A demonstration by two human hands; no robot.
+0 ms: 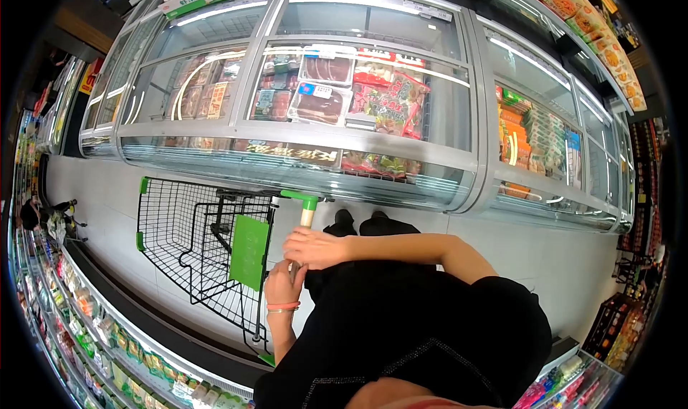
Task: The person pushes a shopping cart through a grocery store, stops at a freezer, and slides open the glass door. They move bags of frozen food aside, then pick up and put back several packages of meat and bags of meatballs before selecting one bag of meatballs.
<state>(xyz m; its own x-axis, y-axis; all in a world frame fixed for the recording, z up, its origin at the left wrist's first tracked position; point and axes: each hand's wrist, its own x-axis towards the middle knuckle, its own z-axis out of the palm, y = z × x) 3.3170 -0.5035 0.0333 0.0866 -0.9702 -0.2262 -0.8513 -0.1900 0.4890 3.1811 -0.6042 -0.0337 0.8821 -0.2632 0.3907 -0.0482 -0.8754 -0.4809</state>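
Observation:
A wire shopping cart (166, 215) stands to my left, with black mesh sides, green corner pieces and a green panel (249, 251). Its pale handle bar (307, 218) ends in a green cap (301, 195). My right hand (315, 248) reaches across my body and is closed over the handle bar. Just below it, my left hand (284, 286), with an orange-pink band at the wrist, grips the same bar. The hands nearly touch, and they hide much of the bar.
Glass-topped freezers (358, 140) run along the front, holding packaged meat (320, 104) and other bagged food. Stocked shelves (129, 352) line the lower left behind a dark ledge (154, 312). Pale floor (100, 201) lies around the cart. More goods (616, 330) stand far right.

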